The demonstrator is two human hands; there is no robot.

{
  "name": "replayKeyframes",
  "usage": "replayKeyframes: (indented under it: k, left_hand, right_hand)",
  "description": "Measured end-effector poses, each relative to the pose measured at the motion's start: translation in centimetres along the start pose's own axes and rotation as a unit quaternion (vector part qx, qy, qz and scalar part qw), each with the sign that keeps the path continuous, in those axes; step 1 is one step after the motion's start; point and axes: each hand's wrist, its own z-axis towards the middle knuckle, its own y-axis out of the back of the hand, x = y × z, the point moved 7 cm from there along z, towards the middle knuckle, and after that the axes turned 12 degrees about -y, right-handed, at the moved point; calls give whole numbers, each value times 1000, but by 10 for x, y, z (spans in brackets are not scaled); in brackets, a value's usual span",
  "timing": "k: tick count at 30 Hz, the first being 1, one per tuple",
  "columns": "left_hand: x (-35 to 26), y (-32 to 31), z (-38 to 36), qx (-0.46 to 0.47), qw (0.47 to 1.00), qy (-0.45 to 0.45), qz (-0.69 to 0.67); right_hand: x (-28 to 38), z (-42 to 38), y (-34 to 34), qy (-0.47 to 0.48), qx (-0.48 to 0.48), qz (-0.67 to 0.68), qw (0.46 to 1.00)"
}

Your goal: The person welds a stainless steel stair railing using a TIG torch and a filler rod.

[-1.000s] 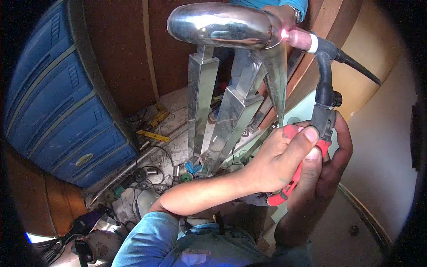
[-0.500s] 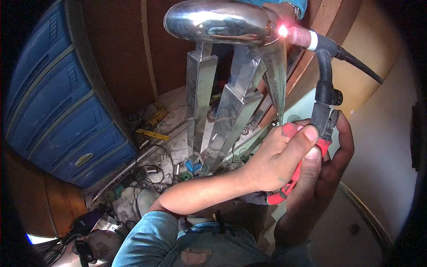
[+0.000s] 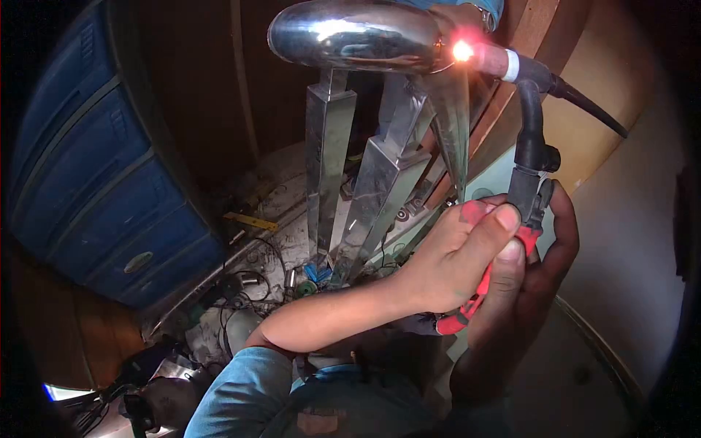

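Observation:
Both of my hands grip a TIG welding torch (image 3: 527, 191) by its black and red handle. My left hand (image 3: 456, 259) is wrapped round it from the left, thumb on top. Against the handle's lower and right side, my right hand (image 3: 522, 285) is closed with its thumb below the left one. The torch's pinkish nozzle (image 3: 493, 60) points left, and a bright arc (image 3: 463, 50) glows at its tip. That arc meets the right end of a polished, curved steel tube (image 3: 358, 36), which sits above square metal posts (image 3: 330, 146). The glare hides the seam itself.
Another person's hand (image 3: 456, 14) with a wristwatch is behind the tube. Blue plastic drawers (image 3: 131, 182) stand at left. Cables, a yellow tool (image 3: 250, 221) and a green disc (image 3: 305, 288) lie on the littered floor. A wooden beam (image 3: 529, 36) runs behind the torch.
The arc's glow has turned more orange and the surroundings look darker. My hands and the torch have shifted very slightly left, still gripped the same way.

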Motion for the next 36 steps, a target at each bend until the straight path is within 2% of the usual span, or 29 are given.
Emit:
replayKeyframes:
  k: [17, 24, 28, 35, 36]
  left_hand:
    - [3, -1, -5, 10, 999, 41, 10]
    - [2, 3, -4, 12, 999, 31, 20]
    - [3, 4, -5, 15, 999, 36, 21]
    - [4, 2, -4, 11, 998, 35, -41]
    - [-2, 2, -6, 11, 999, 32, -15]
  right_hand:
    - [1, -5, 1, -21, -40, -25, 999]
    - [0, -6, -3, -28, -59, -16, 998]
    - [13, -8, -4, -21, -99, -111, 989]
    - [4, -8, -5, -9, -41, -36, 998]
    - [4, -8, -5, -9, -40, -18, 999]
